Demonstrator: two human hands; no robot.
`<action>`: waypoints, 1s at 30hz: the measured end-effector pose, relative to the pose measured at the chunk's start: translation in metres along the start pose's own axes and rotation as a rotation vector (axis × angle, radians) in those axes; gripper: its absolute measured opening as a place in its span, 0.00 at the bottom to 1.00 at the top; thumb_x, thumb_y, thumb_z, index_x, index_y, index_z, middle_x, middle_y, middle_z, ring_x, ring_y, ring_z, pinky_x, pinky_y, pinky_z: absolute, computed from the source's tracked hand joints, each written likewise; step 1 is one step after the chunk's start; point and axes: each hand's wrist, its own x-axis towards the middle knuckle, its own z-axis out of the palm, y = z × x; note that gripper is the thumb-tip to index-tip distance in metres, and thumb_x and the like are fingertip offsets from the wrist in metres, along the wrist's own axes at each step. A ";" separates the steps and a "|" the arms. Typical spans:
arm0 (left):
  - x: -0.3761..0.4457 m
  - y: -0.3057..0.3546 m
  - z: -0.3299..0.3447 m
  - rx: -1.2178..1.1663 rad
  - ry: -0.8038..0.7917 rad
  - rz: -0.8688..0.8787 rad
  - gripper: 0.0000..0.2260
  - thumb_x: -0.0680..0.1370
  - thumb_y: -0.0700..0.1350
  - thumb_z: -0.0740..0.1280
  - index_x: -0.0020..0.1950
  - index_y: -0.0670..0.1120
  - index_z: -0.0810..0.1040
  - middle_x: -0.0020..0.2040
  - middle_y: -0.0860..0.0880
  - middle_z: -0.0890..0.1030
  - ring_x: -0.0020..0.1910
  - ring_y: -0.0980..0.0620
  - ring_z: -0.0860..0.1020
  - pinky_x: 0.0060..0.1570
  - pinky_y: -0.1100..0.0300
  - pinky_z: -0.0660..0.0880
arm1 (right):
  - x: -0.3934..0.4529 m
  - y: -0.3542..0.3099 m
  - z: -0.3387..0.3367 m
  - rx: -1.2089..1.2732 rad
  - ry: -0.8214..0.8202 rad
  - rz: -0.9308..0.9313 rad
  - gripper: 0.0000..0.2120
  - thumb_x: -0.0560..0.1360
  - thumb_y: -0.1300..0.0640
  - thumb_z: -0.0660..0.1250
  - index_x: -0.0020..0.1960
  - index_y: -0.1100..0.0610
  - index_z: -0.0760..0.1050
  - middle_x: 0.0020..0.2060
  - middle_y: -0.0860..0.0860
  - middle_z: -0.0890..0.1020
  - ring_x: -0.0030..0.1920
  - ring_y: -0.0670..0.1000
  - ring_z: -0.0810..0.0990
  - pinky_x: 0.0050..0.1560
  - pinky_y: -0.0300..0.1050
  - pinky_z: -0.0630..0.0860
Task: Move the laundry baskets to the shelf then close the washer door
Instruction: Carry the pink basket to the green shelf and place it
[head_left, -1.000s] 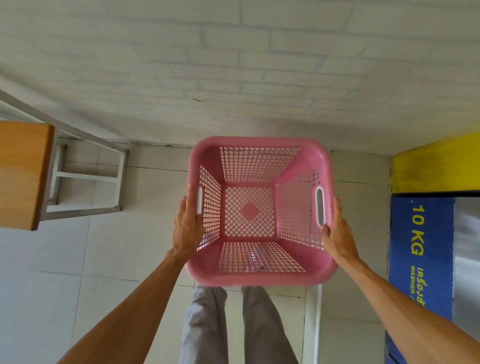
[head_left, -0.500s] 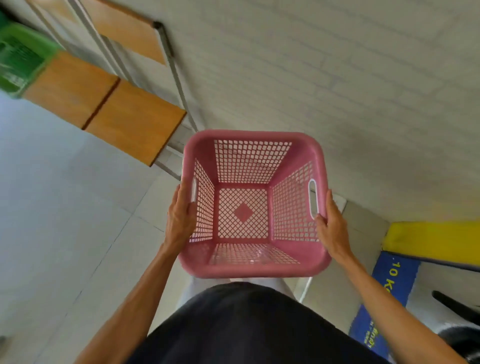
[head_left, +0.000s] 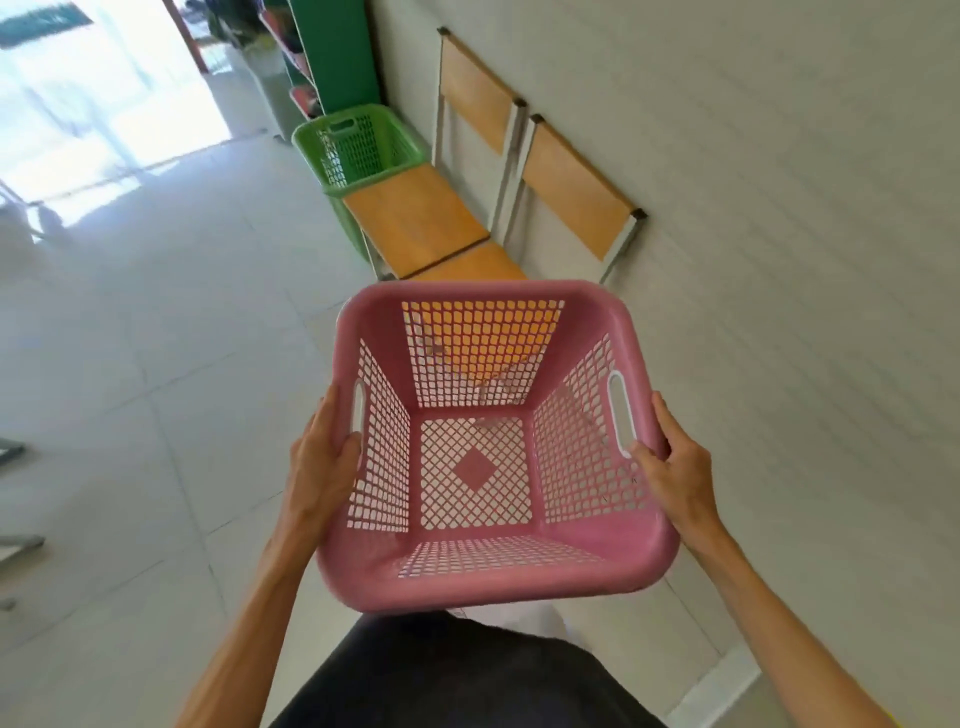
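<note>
An empty pink lattice laundry basket (head_left: 597, 574) hangs in front of my body, held off the floor. My left hand (head_left: 322, 462) grips its left rim beside the white handle slot. My right hand (head_left: 675, 467) grips the right rim by the other slot. Farther ahead a green laundry basket (head_left: 363, 143) stands on the floor beside the chairs. Behind it rises a green shelf unit (head_left: 337, 52) with some items on its boards. The washer is out of view.
Two wooden-seated metal chairs (head_left: 421, 221) stand against the white wall (head_left: 779, 208) on the right, directly ahead of the pink basket. Pale floor tiles (head_left: 156, 338) stretch to the left towards a bright doorway (head_left: 98, 78). Metal furniture legs show at the far left edge.
The view has swung left, away from the yellow and blue washer, along the wall. The chairs, green basket and green shelf have come into sight. Both hands keep their grip on the pink basket.
</note>
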 end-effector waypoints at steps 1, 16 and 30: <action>0.008 -0.008 -0.015 -0.006 0.028 -0.014 0.29 0.81 0.39 0.62 0.80 0.52 0.58 0.70 0.45 0.74 0.49 0.56 0.76 0.48 0.62 0.75 | 0.009 -0.014 0.016 0.005 -0.020 -0.018 0.31 0.80 0.59 0.64 0.79 0.45 0.58 0.56 0.42 0.78 0.44 0.41 0.82 0.36 0.30 0.79; 0.235 -0.078 -0.122 0.030 0.154 -0.060 0.31 0.81 0.39 0.63 0.81 0.53 0.55 0.79 0.45 0.63 0.72 0.38 0.70 0.67 0.39 0.70 | 0.200 -0.168 0.189 -0.048 -0.080 -0.160 0.35 0.74 0.61 0.69 0.77 0.45 0.62 0.68 0.44 0.76 0.59 0.47 0.81 0.59 0.41 0.79; 0.504 -0.045 -0.176 -0.032 0.302 -0.104 0.29 0.80 0.36 0.63 0.80 0.47 0.59 0.76 0.44 0.68 0.66 0.52 0.72 0.61 0.58 0.67 | 0.455 -0.331 0.300 -0.018 -0.162 -0.209 0.33 0.76 0.61 0.68 0.78 0.48 0.62 0.66 0.38 0.75 0.57 0.36 0.79 0.60 0.44 0.80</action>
